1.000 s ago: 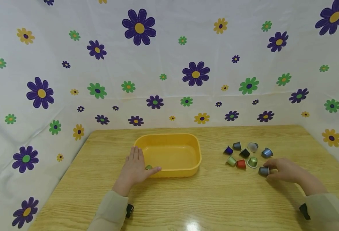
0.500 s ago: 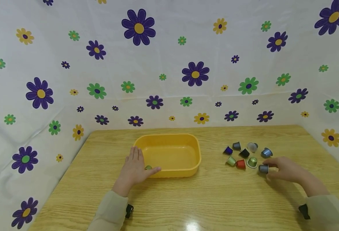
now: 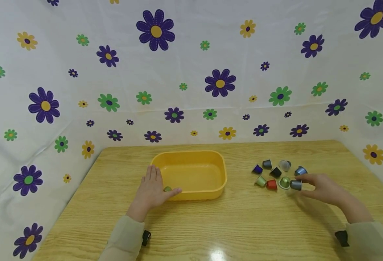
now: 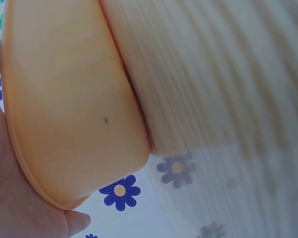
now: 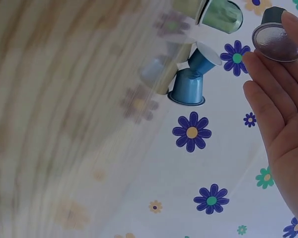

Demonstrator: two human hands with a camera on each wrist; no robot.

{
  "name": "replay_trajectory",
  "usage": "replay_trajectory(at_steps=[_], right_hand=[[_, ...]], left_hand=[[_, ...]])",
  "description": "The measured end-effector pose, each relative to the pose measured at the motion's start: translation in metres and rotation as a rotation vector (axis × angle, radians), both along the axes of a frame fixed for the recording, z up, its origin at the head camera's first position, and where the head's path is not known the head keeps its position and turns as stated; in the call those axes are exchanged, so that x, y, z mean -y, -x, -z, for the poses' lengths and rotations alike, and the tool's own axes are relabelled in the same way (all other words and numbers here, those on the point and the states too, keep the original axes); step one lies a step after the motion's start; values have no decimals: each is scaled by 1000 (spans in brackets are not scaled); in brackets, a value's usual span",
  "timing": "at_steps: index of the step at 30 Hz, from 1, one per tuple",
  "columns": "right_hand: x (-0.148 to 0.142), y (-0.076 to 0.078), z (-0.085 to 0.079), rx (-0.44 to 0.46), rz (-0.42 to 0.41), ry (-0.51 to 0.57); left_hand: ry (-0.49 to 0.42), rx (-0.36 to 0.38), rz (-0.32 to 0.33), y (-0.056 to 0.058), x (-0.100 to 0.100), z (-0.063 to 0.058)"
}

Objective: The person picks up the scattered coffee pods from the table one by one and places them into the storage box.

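Observation:
My right hand [image 3: 323,188] pinches a dark grey coffee capsule [image 3: 296,185] between thumb and fingertips. In the right wrist view the foil lid of that grey capsule [image 5: 276,43] faces the camera. Just left of it in the head view are a green capsule [image 3: 284,182] and a red capsule [image 3: 271,184]. A blue capsule [image 3: 300,170] lies behind my right fingers. My left hand [image 3: 150,192] rests on the left end of a yellow plastic tub [image 3: 208,195], fingers straight and thumb laid over the front rim. Inside, a green capsule [image 3: 167,189] shows beside that thumb.
More capsules lie in a loose group on the wooden table [image 3: 237,228]: a purple one [image 3: 257,169], a black one [image 3: 275,172], a light green one [image 3: 261,181], and others. A flower-print cloth [image 3: 185,61] hangs behind and along both sides.
My right hand has raised the grey capsule and carried it slightly away from me and to the left, beside the green one. The left hand and tub have stayed put.

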State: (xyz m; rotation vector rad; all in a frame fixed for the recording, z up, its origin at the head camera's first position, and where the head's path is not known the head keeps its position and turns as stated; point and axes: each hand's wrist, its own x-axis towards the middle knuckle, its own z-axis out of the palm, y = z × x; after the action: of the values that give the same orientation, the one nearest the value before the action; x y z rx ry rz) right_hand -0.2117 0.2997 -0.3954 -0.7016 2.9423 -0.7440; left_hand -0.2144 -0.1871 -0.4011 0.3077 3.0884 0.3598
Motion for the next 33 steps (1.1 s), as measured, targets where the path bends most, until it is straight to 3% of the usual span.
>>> replay_trajectory(at_steps=[7, 15, 33], right_hand=[[3, -1, 1, -65, -8, 50], [13, -5, 0, -40, 7, 55], [36, -1, -5, -147, -62, 89]], left_hand=[[8, 16, -7, 1, -1, 1], [2, 7, -7, 2, 0, 3], [-7, 0, -5, 1, 1, 3]])
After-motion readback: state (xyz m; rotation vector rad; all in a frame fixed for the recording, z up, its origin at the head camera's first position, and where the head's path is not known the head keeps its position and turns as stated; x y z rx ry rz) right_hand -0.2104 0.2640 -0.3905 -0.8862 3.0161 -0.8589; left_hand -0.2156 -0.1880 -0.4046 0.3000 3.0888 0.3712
